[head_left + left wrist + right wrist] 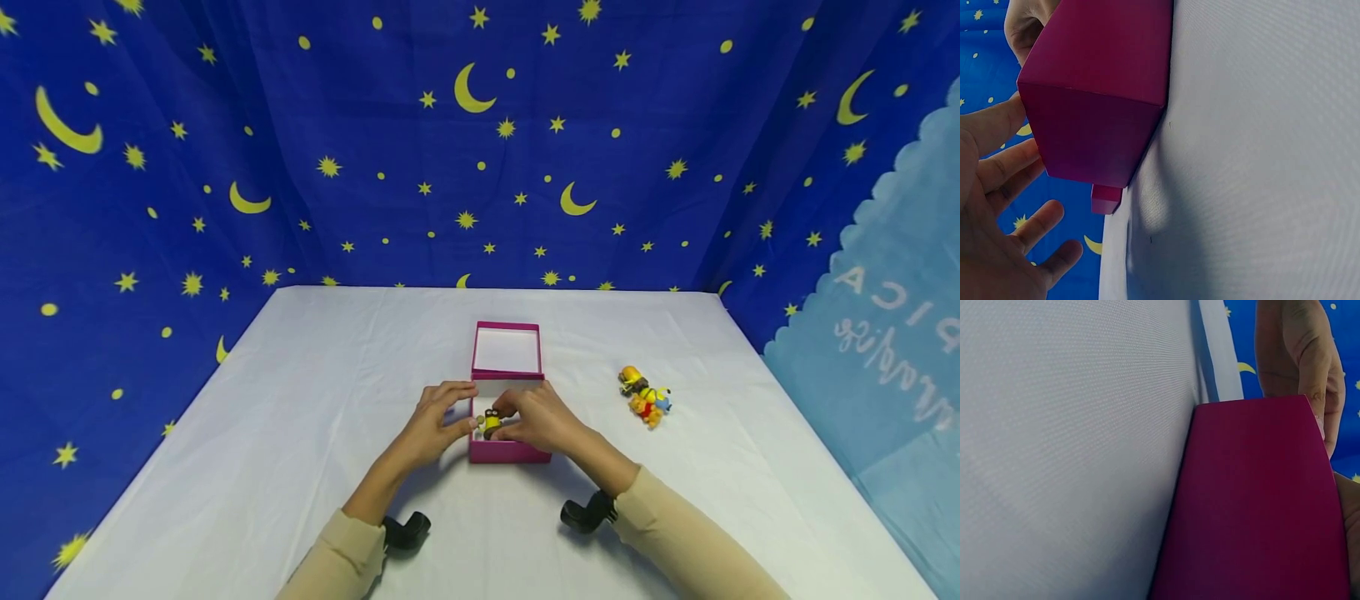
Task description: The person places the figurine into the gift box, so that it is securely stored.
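Note:
A magenta box [510, 452] with a white inside stands at the middle of the table. Its lid [507, 350] is folded back on the far side. A small yellow minion figure [491, 424] with dark goggles is at the box's opening, and my right hand [536, 415] pinches it between thumb and curled fingers. My left hand [435, 423] touches the left rim, its fingers fairly straight and its thumb reaching over the edge toward the figure. In the left wrist view, the left hand's fingers [1041, 225] are spread beside the box wall [1094, 134]. The wall hides the figure in both wrist views.
Right of the box, several toy figures lie close together: a yellow minion figure [632, 377] and a Winnie-the-Pooh figure [645, 410] among them. White cloth [337, 375] covers the table. A blue star-and-moon curtain [420, 142] hangs behind, and a light-blue cloth [892, 350] at right.

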`<state>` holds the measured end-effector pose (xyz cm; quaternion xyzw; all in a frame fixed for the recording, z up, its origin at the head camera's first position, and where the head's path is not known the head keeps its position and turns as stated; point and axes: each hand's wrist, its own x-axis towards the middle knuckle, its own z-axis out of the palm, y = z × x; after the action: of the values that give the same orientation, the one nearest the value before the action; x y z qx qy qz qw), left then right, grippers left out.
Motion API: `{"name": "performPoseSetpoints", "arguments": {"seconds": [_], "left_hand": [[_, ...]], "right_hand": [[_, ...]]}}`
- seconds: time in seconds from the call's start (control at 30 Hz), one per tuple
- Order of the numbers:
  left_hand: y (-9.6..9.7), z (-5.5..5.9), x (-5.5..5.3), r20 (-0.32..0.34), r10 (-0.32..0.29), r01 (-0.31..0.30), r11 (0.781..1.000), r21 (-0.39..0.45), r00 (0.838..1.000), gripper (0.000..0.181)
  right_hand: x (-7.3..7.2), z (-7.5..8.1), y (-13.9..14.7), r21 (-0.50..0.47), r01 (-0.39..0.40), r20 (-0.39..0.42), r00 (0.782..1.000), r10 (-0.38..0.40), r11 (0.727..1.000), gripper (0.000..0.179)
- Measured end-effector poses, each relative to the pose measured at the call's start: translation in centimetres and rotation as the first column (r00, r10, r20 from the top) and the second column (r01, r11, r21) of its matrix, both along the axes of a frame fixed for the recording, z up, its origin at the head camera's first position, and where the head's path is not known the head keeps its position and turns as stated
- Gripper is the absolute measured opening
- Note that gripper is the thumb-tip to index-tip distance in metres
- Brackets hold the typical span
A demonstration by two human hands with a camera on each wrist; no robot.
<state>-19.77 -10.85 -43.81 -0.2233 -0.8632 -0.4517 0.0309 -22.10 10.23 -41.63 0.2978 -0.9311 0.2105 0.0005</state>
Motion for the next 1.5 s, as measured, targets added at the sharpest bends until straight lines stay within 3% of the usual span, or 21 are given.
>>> {"name": "performPoseSetpoints", "arguments": {"seconds": [0.93,1.5], "left_hand": [[0.23,-0.11,-0.21,-0.033,0.005,-0.005,1.0,-0.015,0.999,0.043],[0.13,0.02,-0.03,-0.017,0.001,-0.001,1.0,-0.001,1.0,0.044]], "right_hand": [[-0.48,0.36,-0.57,0.107,-0.024,0.058,0.998,0.018,0.994,0.037],[-0.54,0.18,-0.84,0.187,-0.024,0.023,1.0,0.02,0.982,0.03]]}}
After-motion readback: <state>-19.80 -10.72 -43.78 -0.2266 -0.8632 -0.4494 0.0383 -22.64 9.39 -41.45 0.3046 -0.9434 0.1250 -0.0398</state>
